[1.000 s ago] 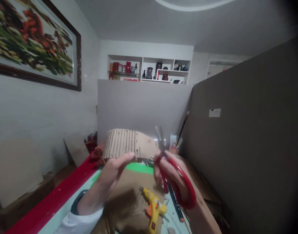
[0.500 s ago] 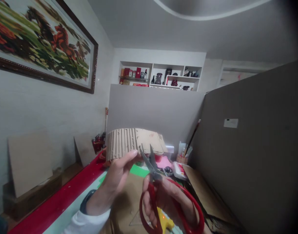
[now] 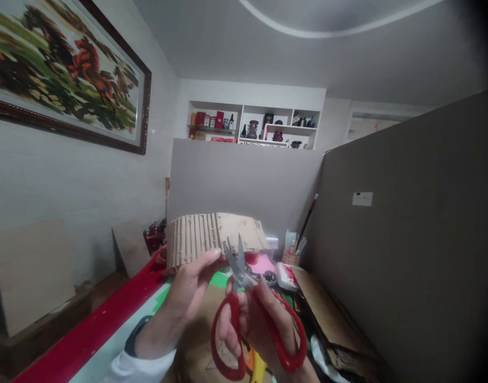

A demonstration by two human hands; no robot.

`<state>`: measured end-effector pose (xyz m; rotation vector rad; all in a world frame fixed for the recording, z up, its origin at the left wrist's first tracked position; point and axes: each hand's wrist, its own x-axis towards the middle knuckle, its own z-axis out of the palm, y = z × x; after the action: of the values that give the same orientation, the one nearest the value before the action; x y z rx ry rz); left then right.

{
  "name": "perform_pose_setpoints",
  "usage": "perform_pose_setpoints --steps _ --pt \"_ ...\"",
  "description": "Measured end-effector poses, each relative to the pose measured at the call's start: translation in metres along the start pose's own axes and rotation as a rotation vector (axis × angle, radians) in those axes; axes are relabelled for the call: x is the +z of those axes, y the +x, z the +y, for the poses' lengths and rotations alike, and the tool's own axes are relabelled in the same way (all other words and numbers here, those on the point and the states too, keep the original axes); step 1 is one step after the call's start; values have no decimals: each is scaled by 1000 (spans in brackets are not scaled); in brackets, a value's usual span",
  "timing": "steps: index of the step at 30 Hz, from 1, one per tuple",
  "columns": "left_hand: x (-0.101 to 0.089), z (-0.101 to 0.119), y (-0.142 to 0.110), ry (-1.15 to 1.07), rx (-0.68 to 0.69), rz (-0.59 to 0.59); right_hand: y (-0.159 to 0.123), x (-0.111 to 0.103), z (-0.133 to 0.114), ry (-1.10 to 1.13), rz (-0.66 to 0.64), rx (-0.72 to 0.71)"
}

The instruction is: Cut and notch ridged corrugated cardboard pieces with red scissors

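Observation:
A curved strip of corrugated cardboard (image 3: 196, 234), ribbed on its left part and smooth on its right, is in front of me. My left hand (image 3: 191, 284) is closed on its lower edge, thumb on the near side, the other fingers partly hidden. My right hand (image 3: 263, 314) grips red-handled scissors (image 3: 240, 277), with fingers through the loops. Their blades are spread and point up, their tips overlapping the cardboard's lower edge in view; I cannot tell whether they touch it. Below the right hand lies a yellow-and-orange object (image 3: 258, 367), partly covered.
Brown cardboard (image 3: 199, 340) covers part of the red-edged table (image 3: 96, 319). Green paper (image 3: 220, 280), pink paper (image 3: 263, 264), a white packet (image 3: 286, 276) and a brush holder (image 3: 292, 258) lie beyond. Flat cardboard (image 3: 327, 314) sits beside the grey partition (image 3: 407, 239) at right.
The scissors and my right hand have shifted left, with the blades still spread. The view has turned slightly to the right. My left hand keeps its hold on the cardboard.

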<state>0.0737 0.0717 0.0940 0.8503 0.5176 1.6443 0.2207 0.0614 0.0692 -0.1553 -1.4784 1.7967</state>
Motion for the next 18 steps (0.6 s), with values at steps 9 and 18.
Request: perform_pose_setpoints --steps 9,18 --pt "1 -3 -2 7 -21 -7 3 4 1 -15 -4 -29" --pt "12 -7 -8 -20 -67 59 -2 2 3 -111 63 -51"
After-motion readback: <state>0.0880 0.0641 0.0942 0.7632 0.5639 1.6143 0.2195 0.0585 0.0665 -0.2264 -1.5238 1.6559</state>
